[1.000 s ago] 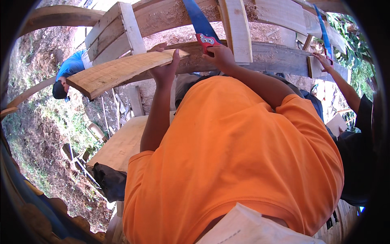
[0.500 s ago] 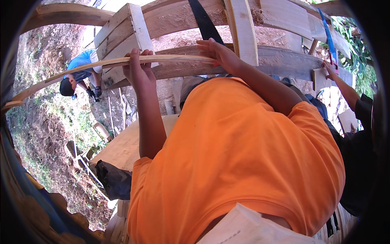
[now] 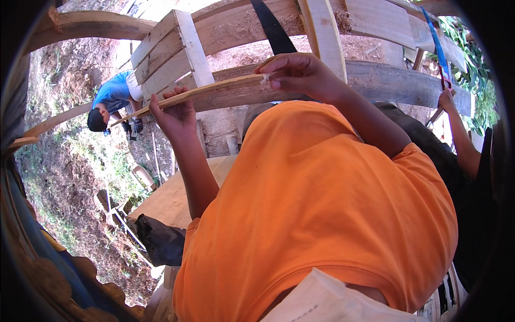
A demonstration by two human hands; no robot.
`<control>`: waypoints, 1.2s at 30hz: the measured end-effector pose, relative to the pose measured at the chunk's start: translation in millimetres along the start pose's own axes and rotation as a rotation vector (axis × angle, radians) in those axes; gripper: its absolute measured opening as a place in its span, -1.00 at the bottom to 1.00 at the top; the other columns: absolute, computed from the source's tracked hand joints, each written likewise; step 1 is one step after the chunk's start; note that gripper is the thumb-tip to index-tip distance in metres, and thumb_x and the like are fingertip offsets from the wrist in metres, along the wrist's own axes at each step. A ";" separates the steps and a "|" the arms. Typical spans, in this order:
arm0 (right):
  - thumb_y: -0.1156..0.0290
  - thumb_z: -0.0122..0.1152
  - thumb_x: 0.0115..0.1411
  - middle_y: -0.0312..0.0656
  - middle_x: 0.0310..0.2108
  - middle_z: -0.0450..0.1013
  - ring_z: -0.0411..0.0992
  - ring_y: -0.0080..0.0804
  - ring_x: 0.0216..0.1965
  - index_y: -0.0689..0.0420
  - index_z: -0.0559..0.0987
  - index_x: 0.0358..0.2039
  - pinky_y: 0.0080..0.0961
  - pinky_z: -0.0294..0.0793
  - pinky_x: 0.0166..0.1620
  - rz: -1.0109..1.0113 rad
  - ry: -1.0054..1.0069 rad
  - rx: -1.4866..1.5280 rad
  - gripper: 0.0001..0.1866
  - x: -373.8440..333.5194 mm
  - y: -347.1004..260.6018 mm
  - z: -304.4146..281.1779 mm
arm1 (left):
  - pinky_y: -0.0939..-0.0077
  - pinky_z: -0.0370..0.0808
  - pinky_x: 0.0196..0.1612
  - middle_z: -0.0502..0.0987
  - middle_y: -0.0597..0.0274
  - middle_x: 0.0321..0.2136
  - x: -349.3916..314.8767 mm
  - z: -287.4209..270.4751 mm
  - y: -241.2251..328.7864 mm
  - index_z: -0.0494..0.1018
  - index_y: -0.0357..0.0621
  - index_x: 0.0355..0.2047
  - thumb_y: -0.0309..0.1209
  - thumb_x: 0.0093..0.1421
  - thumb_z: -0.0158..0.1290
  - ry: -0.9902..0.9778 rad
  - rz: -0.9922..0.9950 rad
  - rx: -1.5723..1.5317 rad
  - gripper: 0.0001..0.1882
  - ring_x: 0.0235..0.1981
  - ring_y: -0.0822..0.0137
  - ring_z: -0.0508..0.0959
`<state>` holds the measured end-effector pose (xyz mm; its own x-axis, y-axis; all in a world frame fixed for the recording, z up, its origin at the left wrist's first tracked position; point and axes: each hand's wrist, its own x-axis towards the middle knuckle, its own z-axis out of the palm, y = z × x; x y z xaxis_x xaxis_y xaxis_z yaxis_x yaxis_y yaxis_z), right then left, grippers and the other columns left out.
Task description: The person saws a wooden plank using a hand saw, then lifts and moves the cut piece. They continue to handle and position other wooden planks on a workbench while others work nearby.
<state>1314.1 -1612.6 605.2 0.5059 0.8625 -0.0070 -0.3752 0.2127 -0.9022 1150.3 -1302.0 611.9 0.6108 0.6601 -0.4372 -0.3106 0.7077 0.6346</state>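
A long, thin wooden strip (image 3: 214, 86) slants across in front of my orange shirt, its far end pointing down to the left. My left hand (image 3: 176, 110) grips it partway along, thumb on the near side and fingers over the top. At the strip's pale, frayed right end is my right hand (image 3: 303, 75), its thumb and fingers bent around that tip. A handsaw (image 3: 272, 27) with a dark blade stands just beyond my right hand; its handle is hidden.
Wooden beams (image 3: 386, 80) and upright boards (image 3: 326, 37) form a frame ahead. At right, another person's hand (image 3: 446, 101) holds a blue-bladed saw (image 3: 439, 45). A person in blue (image 3: 111, 96) bends down on the left. A wooden board (image 3: 166, 196) lies beside me.
The strip has swung, its left end lower and its right end now free of the saw. My right hand's fingers have curled in. The neighbour's saw hand has shifted.
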 end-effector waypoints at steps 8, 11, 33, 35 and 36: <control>0.65 0.31 0.23 -0.15 -0.06 0.61 0.55 -0.46 -0.03 0.12 0.73 -0.19 -0.52 0.57 0.05 -0.028 -0.051 -0.029 -0.81 3.8 4.2 0.4 | 0.13 0.66 0.01 0.61 0.23 -0.50 -13.7 11.6 7.4 0.51 -0.16 -0.38 -0.16 0.28 0.18 -0.047 0.065 0.037 -0.70 -0.29 0.17 0.66; 0.66 0.31 0.23 -0.14 -0.06 0.60 0.56 -0.44 -0.03 0.11 0.72 -0.18 -0.49 0.58 0.05 -0.083 -0.065 -0.032 -0.80 5.7 7.3 0.5 | 0.14 0.67 0.00 0.61 0.24 -0.49 -14.5 12.9 9.1 0.51 -0.18 -0.34 -0.16 0.28 0.18 -0.074 0.075 0.036 -0.70 -0.26 0.16 0.67; 0.24 0.07 0.47 -0.17 0.10 0.54 0.43 -0.44 0.18 0.16 0.60 0.10 -0.42 0.39 0.26 0.031 0.130 -0.115 -0.65 -16.5 19.8 -37.7 | 0.18 0.70 -0.11 0.52 0.28 -0.46 -21.4 16.3 -7.1 0.40 -0.12 -0.36 -0.27 0.27 0.14 0.072 0.237 0.323 -0.78 -0.30 0.15 0.67; 0.19 0.04 0.49 -0.18 0.12 0.53 0.39 -0.42 0.24 0.18 0.57 0.13 -0.39 0.34 0.31 0.058 0.184 -0.102 -0.61 -16.5 20.2 -49.7 | 0.26 0.68 -0.14 0.51 0.26 -0.47 -22.9 29.5 -7.0 0.38 -0.14 -0.35 -0.29 0.28 0.12 0.094 0.291 0.461 -0.79 -0.32 0.17 0.67; 0.18 0.05 0.48 -0.18 0.11 0.54 0.40 -0.44 0.23 0.17 0.57 0.13 -0.40 0.34 0.30 0.074 0.203 -0.126 -0.61 -18.1 19.6 -53.5 | 0.26 0.66 -0.16 0.52 0.22 -0.45 -19.0 32.7 -11.2 0.39 -0.17 -0.33 -0.27 0.26 0.14 0.045 0.331 0.607 -0.76 -0.33 0.16 0.67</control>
<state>1339.2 -1648.5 564.6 0.6316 0.7607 -0.1500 -0.3233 0.0825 -0.9427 1166.0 -1330.7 634.0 0.5191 0.8363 -0.1763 -0.0053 0.2095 0.9778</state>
